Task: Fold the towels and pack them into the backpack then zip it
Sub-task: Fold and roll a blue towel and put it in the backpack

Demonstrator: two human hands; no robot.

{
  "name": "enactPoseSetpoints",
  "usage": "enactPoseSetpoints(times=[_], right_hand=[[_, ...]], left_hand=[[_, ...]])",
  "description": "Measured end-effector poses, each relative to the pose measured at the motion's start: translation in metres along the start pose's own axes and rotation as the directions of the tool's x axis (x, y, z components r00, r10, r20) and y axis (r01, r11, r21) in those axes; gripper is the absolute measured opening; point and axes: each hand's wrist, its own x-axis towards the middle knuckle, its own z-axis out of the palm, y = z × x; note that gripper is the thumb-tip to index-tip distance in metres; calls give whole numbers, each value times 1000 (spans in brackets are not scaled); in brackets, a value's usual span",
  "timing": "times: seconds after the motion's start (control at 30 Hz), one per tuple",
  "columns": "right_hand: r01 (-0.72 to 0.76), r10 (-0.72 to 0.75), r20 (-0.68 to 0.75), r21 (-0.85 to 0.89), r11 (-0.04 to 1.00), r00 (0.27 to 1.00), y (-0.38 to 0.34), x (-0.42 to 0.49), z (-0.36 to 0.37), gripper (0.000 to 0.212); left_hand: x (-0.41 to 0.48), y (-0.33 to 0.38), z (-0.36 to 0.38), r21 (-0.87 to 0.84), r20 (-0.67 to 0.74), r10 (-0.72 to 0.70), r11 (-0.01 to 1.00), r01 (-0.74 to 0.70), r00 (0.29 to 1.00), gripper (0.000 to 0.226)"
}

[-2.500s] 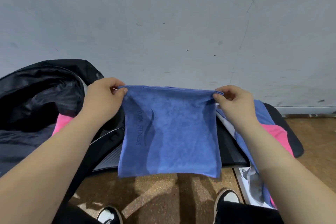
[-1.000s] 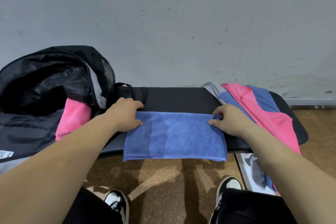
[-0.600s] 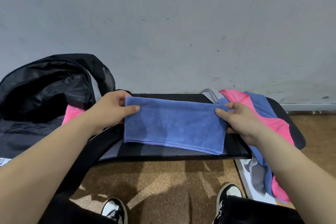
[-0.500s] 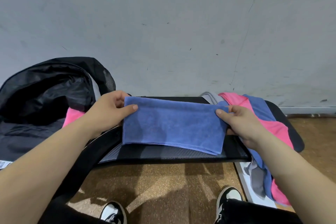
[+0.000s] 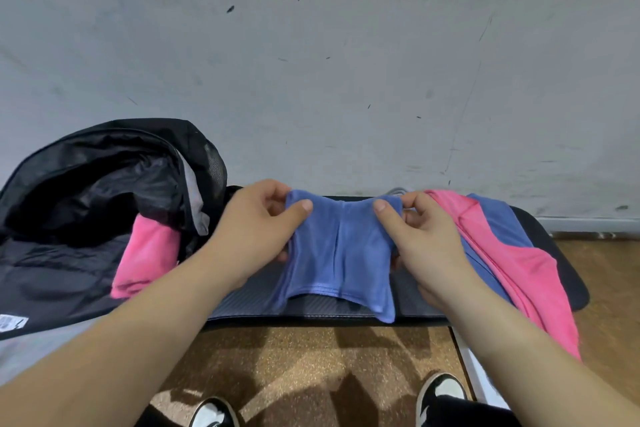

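Both hands are pinching a blue towel (image 5: 337, 253) above a black bench (image 5: 540, 229): left hand (image 5: 258, 229) & right hand (image 5: 420, 236) gripping opposite ends w/ thumbs on top. Open backpack (image 5: 86, 191) is lying left. Advice: keep edges aligned while bringing ends together.

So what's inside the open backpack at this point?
One folded pink towel shows in the mouth of the black backpack, near its right edge. The rest of the interior is dark lining; anything deeper or beneath the pink towel is hidden.
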Motion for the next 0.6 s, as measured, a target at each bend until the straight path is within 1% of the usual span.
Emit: enactPoseSetpoints(times=[0.1,0.2,0.37,0.47,0.6], right_hand=[[-54,49,82,63,997,995,-10,-12,22,14],[-75,63,134,81,994,989,-13,-18,35,14],[-119,102,134,126,985,986,-18,-11,33,16],[-130,112,154,113,985,982,-17,-10,32,18],[-153,137,146,105,983,980,-18,-10,30,24]], left_hand=[[-11,6,23,-25,64,42,999,-40,997,7],[-14,6,35,-2,72,69,998,-69,995,1],[-12,8,30,-89,71,49,995,-43,996,6],[-13,10,27,-88,141,51,995,-39,989,12],[-17,7,28,-63,191,104,994,-93,976,22]])
